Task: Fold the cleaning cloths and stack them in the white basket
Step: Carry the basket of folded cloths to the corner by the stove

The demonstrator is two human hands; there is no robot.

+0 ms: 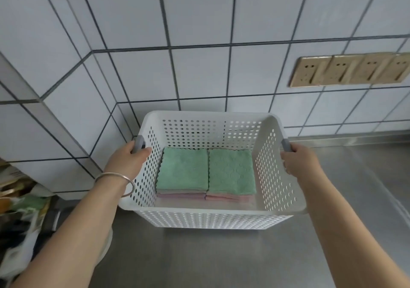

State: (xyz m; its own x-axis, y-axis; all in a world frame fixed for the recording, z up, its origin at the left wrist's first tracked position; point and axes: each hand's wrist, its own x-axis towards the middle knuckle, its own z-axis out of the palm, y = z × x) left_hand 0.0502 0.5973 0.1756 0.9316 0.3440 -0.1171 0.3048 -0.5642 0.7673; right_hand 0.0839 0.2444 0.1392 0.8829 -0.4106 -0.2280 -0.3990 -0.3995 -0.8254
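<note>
White basket (213,209), both hands gripping its grey handles

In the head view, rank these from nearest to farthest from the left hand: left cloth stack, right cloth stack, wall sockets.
From the left hand:
1. Left cloth stack, just inside the basket's left wall.
2. Right cloth stack, beside it on the right.
3. Wall sockets, upper right on the tiles.

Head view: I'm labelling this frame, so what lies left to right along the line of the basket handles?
left hand → left grey handle → left cloth stack → right cloth stack → right grey handle → right hand
</note>
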